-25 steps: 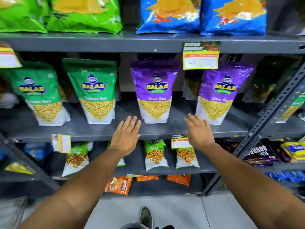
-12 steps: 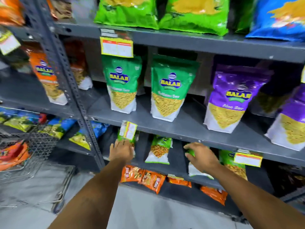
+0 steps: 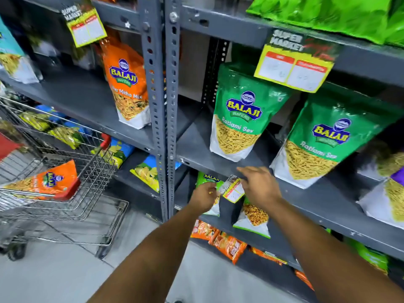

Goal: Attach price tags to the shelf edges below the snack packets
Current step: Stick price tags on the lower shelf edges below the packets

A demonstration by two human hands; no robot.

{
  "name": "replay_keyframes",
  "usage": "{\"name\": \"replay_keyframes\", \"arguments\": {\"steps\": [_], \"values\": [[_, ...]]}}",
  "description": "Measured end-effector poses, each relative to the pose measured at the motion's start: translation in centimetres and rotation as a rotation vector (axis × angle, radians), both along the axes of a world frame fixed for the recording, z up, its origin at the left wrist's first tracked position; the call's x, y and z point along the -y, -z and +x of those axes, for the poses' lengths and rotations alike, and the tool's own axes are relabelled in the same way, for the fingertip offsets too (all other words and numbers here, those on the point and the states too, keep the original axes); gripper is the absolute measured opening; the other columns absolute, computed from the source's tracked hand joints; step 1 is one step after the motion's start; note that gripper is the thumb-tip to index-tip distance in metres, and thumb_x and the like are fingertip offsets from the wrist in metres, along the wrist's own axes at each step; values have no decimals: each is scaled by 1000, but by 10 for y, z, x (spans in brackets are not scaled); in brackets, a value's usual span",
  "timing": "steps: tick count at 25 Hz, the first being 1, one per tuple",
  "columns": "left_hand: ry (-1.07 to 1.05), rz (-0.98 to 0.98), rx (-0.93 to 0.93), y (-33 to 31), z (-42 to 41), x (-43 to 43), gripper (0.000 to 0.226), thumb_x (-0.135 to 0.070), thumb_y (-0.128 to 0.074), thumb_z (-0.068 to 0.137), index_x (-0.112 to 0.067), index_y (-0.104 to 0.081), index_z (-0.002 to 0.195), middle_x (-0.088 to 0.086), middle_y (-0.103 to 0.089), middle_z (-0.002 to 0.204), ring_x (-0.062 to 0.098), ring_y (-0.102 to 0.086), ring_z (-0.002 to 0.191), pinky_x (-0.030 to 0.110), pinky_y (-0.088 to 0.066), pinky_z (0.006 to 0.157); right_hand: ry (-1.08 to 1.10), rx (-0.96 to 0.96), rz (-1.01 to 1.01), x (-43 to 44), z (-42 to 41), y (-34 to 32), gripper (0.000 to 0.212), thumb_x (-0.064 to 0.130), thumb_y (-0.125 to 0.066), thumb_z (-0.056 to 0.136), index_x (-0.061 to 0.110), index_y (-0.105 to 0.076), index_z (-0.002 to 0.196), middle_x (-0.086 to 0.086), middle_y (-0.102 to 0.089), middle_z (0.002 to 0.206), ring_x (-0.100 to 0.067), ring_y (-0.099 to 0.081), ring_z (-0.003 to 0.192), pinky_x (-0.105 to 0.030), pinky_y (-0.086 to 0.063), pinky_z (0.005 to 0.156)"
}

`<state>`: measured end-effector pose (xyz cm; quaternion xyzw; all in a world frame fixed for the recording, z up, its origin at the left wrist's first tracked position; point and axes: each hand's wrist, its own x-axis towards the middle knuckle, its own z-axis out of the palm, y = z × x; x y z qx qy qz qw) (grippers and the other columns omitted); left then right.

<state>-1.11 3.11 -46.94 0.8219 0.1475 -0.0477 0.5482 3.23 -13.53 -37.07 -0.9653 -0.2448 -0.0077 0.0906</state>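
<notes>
I see both my hands up at the front edge of the grey shelf (image 3: 218, 166), just below the green snack packet (image 3: 237, 119). The price tag (image 3: 232, 189), yellow with a red and white panel, hangs tilted at that edge, right between the hands. My left hand (image 3: 204, 196) is loosely curled at the tag's left end, its fingertips meeting the tag's dark upper corner; it looks like a pinch, though blur keeps me from being sure. My right hand (image 3: 259, 185) lies over the tag's right side with fingers stretched out and pointing left along the shelf edge, open rather than gripping, the index finger resting on the metal above the tag. A second green packet (image 3: 317, 145) stands further right on the same shelf. Another tag (image 3: 295, 66) hangs from the shelf above. A wire trolley (image 3: 65, 182) stands well to the left, holding an orange packet (image 3: 47, 181).
</notes>
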Motion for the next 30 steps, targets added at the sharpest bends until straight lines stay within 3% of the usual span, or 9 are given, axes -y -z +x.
{"name": "replay_keyframes", "arguments": {"steps": [2, 4, 8, 11, 13, 15, 18, 22, 30], "values": [[-15, -25, 47, 8, 1, 2, 21, -5, -60, 88, -1, -68, 107, 13, -69, 103, 12, -56, 88, 17, -41, 73, 9, -20, -28, -18, 4, 3, 46, 19, -52, 87, 27, -50, 132, 1, -59, 133, -31, -47, 121, -41, -47, 96], [-45, -52, 81, 13, -1, 7, 13, -4, -64, 84, -1, -73, 93, 8, -69, 89, 10, -57, 82, 9, -37, 65, 7, -31, -79, -26, 1, 8, 44, 18, -52, 87, 29, -52, 129, 2, -59, 132, -30, -46, 121, -42, -48, 93], [-66, -89, 89, 15, -5, 6, 5, -6, -71, 80, -4, -71, 75, 2, -67, 75, 5, -56, 68, -4, -36, 58, 7, -10, -161, -30, 1, 12, 29, 16, -56, 86, 30, -66, 110, 0, -65, 115, -29, -52, 108, -38, -49, 86], [-6, -146, 113, 14, -8, -5, 8, -6, -71, 82, -5, -69, 74, -6, -60, 63, -9, -53, 57, 0, -37, 58, 44, -47, -68, -21, -4, 15, 22, 18, -59, 87, 27, -70, 103, 0, -68, 109, -29, -56, 104, -39, -50, 85], [-5, -112, 132, 13, -10, -13, 11, -10, -70, 83, -5, -69, 74, -1, -61, 62, -1, -53, 58, 16, -43, 63, 86, -80, 24, -13, -11, 19, 20, 22, -60, 87, 23, -69, 105, -4, -68, 109, -31, -61, 101, -41, -52, 85], [-29, 2, 176, 6, -7, -20, 7, -18, -69, 84, -12, -72, 81, 2, -70, 73, 9, -59, 67, 24, -48, 69, 126, -94, 62, -7, -15, 25, 18, 22, -60, 87, 20, -70, 103, -6, -69, 106, -31, -64, 97, -40, -53, 83], [8, 369, 325, -16, 0, -27, 15, -28, -62, 87, -22, -72, 96, 0, -76, 93, 24, -65, 86, 35, -54, 76, 190, -93, 111, -5, -16, 33, 12, 19, -61, 85, 19, -72, 89, -5, -69, 98, -27, -65, 89, -36, -53, 79], [148, 823, 498, -37, 10, -32, 25, -31, -47, 89, -21, -69, 82, -2, -73, 82, 28, -58, 80, 34, -44, 65, 305, -67, 191, -8, -16, 36, 9, 18, -62, 82, 21, -71, 82, -5, -70, 91, -26, -65, 81, -33, -53, 72], [244, 1078, 455, -50, 22, -35, 12, -23, -60, 82, -21, -72, 79, -2, -72, 82, 27, -54, 79, 32, -37, 68, 361, -53, 179, -14, -16, 38, 12, 21, -59, 82, 22, -70, 79, -3, -68, 87, -29, -64, 74, -32, -52, 63]]}}
